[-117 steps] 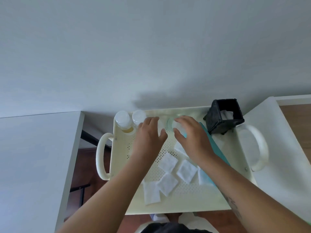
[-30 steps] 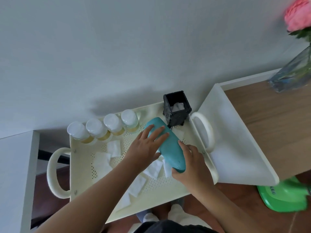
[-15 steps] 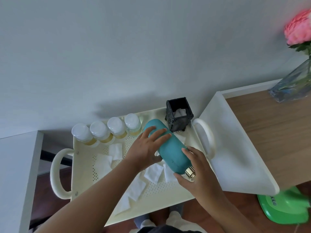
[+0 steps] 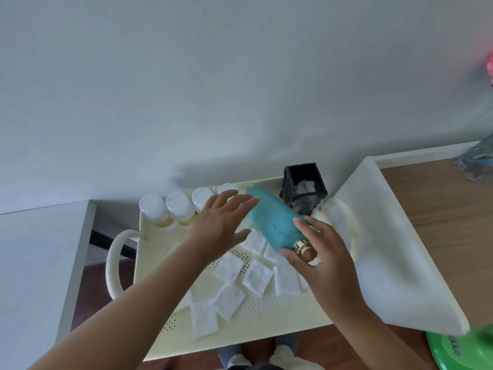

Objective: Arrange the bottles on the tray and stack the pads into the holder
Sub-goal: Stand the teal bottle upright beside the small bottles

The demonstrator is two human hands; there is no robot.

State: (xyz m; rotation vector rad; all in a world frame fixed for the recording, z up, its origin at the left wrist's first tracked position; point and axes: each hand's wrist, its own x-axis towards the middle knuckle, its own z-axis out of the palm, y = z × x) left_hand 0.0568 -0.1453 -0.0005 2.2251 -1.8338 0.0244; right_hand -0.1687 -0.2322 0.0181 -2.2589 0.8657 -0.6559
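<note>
While gripping the teal bottle (image 4: 274, 222) by the neck with the right hand (image 4: 322, 257) and bracing with the spread left hand (image 4: 218, 222), roughly halfway: small bottles (image 4: 177, 206) lined far-left, pads (image 4: 257, 276) awaiting holder (image 4: 304, 193).

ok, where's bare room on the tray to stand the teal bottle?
Bare: the left strip of tray between the small bottles, left handle and pads; also the near-right corner beside the rim. Crowded: the pad-strewn middle, and the far edge by the black holder, where the teal bottle is held.
</note>
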